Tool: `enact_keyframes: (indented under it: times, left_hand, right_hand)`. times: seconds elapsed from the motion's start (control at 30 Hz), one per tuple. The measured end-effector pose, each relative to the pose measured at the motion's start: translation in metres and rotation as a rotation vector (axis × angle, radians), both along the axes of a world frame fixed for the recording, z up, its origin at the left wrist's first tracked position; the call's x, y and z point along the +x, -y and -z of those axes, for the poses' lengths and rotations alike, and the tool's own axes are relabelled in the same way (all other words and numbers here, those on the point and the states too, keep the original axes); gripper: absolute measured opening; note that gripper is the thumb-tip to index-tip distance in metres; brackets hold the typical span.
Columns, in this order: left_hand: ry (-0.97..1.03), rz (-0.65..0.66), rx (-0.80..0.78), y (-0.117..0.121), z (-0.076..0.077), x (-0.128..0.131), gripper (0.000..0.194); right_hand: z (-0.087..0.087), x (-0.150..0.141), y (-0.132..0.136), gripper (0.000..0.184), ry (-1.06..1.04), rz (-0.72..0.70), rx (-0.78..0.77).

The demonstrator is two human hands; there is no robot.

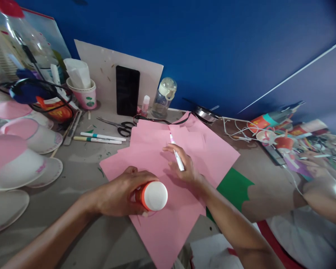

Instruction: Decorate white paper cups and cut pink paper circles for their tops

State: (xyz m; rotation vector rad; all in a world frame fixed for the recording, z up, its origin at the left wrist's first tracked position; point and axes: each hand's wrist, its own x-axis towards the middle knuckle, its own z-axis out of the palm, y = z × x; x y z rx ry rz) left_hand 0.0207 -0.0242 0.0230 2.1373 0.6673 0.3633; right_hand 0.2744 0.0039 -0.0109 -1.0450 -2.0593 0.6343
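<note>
My left hand (120,192) is wrapped round a red paper cup (155,196), whose white round end faces up at the camera. The cup is over a large pink paper sheet (168,231). To its right, my right hand (184,164) holds a slim white marker (178,157) with a pink tip end pointing away from me. More pink sheets (218,149) lie stacked and overlapping beneath that hand. Whether the marker's tip touches the paper, I cannot tell.
Left stand pink-and-white paper hats (16,160). Two markers (100,137), scissors (123,129), a phone (127,90), a glue stick (145,104) and a clear bottle (164,99) line the back. Green paper (233,186) is at right, beside another person's arm (322,186).
</note>
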Motion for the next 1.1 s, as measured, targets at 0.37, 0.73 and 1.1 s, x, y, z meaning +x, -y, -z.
enact_keyframes:
  times: [0.37, 0.73, 1.1]
  left_hand:
    - [-0.031, 0.001, -0.014, 0.001, 0.0, 0.001, 0.064]
    - [-0.068, -0.039, -0.057, 0.0, 0.005, -0.005, 0.064]
    - [-0.047, -0.028, -0.036, 0.005, 0.01, -0.002, 0.066]
  right_hand:
    - [0.013, -0.019, -0.017, 0.06, 0.523, -0.082, 0.051]
    - [0.017, -0.021, -0.04, 0.062, 0.492, -0.193, 0.14]
    - [0.019, -0.021, -0.041, 0.062, 0.48, -0.169, 0.137]
